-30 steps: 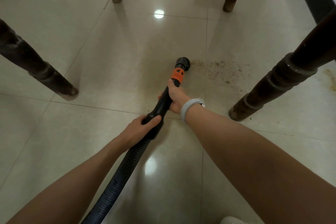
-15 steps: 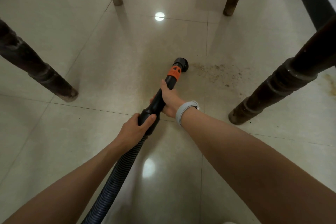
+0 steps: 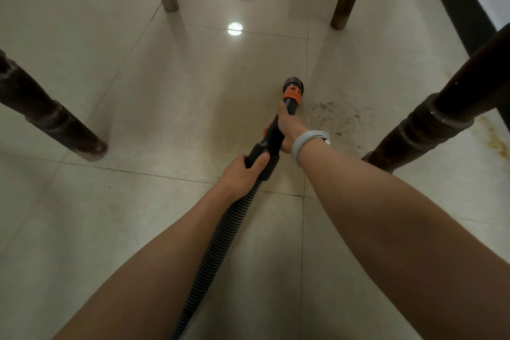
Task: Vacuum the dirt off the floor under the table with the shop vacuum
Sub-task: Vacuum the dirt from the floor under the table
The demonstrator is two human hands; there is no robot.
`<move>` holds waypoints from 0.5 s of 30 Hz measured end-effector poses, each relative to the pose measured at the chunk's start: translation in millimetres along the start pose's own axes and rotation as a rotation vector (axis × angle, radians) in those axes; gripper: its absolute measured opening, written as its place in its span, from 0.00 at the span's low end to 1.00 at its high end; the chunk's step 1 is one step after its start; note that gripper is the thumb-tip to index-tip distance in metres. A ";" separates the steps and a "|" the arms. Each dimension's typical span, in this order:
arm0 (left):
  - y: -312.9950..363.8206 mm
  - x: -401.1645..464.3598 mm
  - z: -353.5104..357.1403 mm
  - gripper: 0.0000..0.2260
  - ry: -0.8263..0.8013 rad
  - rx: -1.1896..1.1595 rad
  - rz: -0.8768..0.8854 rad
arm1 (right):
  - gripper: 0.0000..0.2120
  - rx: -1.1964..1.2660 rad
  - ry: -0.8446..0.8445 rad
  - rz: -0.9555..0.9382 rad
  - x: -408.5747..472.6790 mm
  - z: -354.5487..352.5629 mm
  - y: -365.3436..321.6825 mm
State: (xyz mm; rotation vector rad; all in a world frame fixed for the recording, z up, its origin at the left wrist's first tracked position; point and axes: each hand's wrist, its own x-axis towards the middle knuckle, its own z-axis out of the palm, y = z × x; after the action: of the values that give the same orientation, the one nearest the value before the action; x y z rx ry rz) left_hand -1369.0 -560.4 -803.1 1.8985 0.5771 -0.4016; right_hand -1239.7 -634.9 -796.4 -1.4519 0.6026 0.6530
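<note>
One head-worn wide-angle view, looking forward and steeply down between both forearms at a glossy tiled floor [image 3: 116, 229]. Four dark table legs, one near left [image 3: 52, 121], splay outward at the frame edges. Hands sit mid-frame, close to the lens. No second view overlaps.

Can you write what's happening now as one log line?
step: vacuuming | left hand: grips hose | right hand: grips wand | nozzle: beside dirt

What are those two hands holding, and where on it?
The vacuum hose. The left hand grips the black cuff where the ribbed hose ends; the right hand grips the black wand just behind the orange collar.
</note>
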 end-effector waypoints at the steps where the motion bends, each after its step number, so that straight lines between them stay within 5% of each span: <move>1: 3.3 2.1 3.3 0.22 -0.006 0.010 0.003 | 0.22 0.018 -0.009 0.003 1.0 -3.9 -3.2; 15: -29.4 -23.8 -28.7 0.13 0.052 0.074 0.096 | 0.20 0.000 -0.085 0.021 -23.7 14.8 28.9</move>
State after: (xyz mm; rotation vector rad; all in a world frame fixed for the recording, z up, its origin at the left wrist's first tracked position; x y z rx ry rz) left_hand -1404.8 -529.3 -802.0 2.0044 0.5093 -0.3158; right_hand -1277.3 -620.8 -798.8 -1.4119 0.5520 0.7279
